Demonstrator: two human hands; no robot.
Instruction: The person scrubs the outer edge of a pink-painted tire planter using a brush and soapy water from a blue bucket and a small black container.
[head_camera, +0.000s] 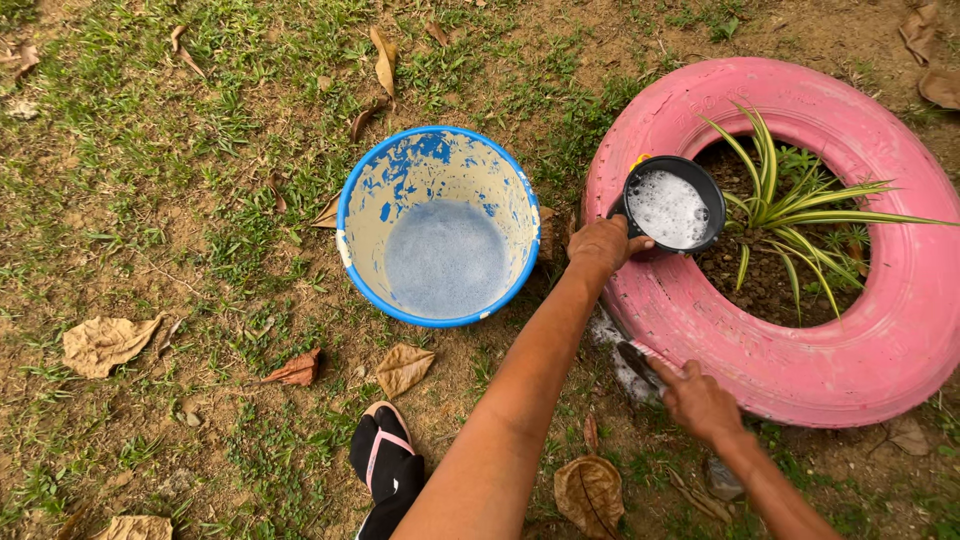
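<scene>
Black bowl (669, 207) of soapy water sits tilted over the inner rim of a pink tyre planter (800, 360), beside its striped green plant (790, 215). The left hand (603, 243) has its grip closed on the bowl's edge. The right hand (700, 402) grips a brush (640, 360) against the tyre's near wall. A blue bucket (438, 228) stands on the grass (200, 150) just beside.
</scene>
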